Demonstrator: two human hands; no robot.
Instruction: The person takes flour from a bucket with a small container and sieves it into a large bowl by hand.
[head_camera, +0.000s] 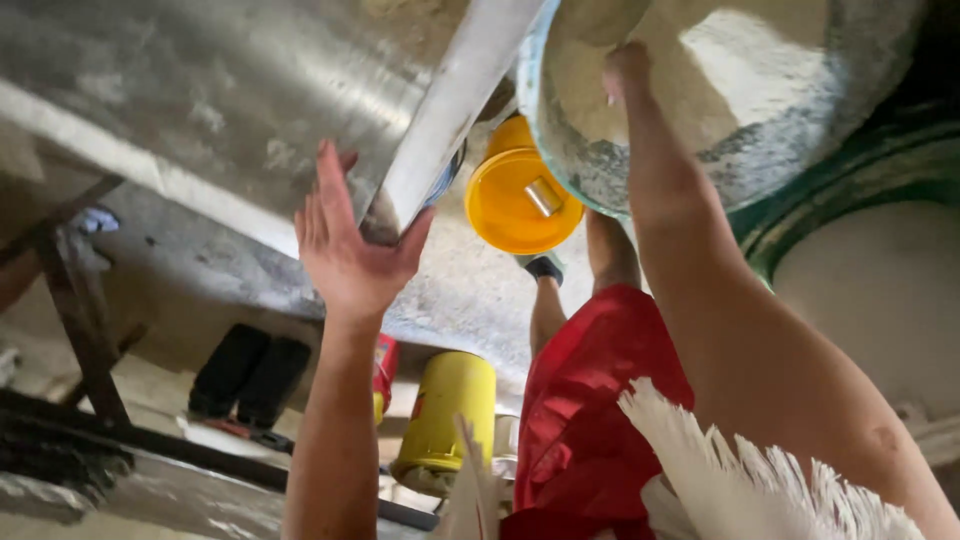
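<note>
Both forearms are bare, above red shorts (perhaps a skirt) and one dark shoe.

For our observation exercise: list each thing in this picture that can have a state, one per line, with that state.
left hand: open, fingers spread, palm against the grey pipe
right hand: reaching into the large basin, fingers hidden
large basin: tilted, coated with pale residue
yellow bucket: open, small metal cup inside
yellow container: standing upright on the floor

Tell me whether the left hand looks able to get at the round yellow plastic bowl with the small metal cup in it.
Probably yes. The left hand, open, rests against the pale slanted bar, and the round yellow plastic bowl lies just past that bar, its near rim uncovered.
</note>
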